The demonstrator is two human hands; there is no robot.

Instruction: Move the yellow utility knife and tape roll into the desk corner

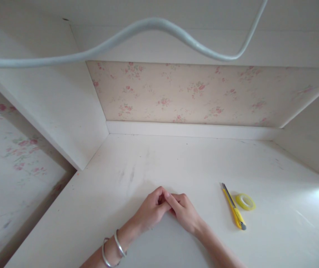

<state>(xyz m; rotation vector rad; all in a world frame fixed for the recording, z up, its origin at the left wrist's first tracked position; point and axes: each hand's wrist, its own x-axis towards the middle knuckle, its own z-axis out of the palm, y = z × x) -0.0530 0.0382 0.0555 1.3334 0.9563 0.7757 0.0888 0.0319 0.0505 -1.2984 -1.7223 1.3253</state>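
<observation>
My left hand (151, 209) and my right hand (185, 212) meet at the lower middle of the head view, fingers curled and touching each other over the white desktop (159, 156). Both are closed, and I see no object in either; the inner fingers are partly hidden. Two silver bangles circle my left wrist. To the right of my right hand lies a yellow utility knife (234, 208), its grey tip end pointing away from me. Beside it, a roll of yellow tape (245, 201) rests flat.
White side panels (67, 111) flank the desk, with a low ledge (190, 130) and floral wallpaper (176, 93) at the back. A pale cable or tube (148, 24) crosses the top, close to the camera. The desk's left edge drops off at lower left.
</observation>
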